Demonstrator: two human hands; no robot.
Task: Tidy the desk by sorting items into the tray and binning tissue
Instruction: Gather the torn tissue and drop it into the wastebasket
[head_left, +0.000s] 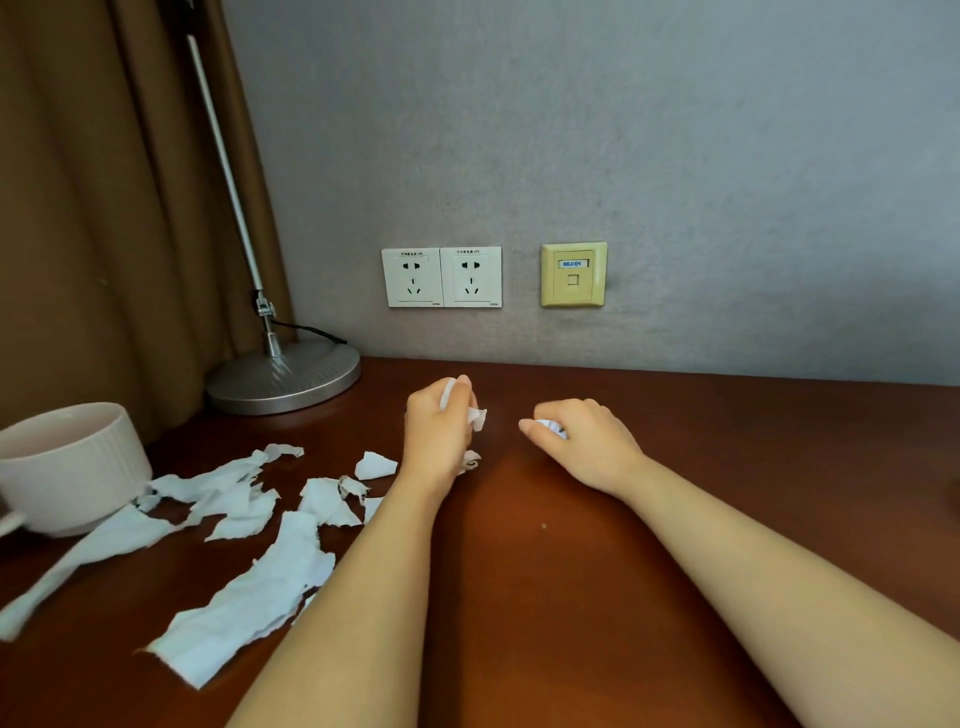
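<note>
Several torn white tissue pieces lie scattered over the left half of the brown wooden desk. My left hand is near the back middle of the desk and grips crumpled tissue scraps that stick out between its fingers. A little to the right, my right hand rests on the desk with its fingers curled round a small tissue wad. No tray or bin is in view.
A pale ribbed bowl stands at the left edge. Behind it sits a round metal lamp base with a slanted arm. Brown curtain hangs at the left. Wall sockets sit above the desk's back edge.
</note>
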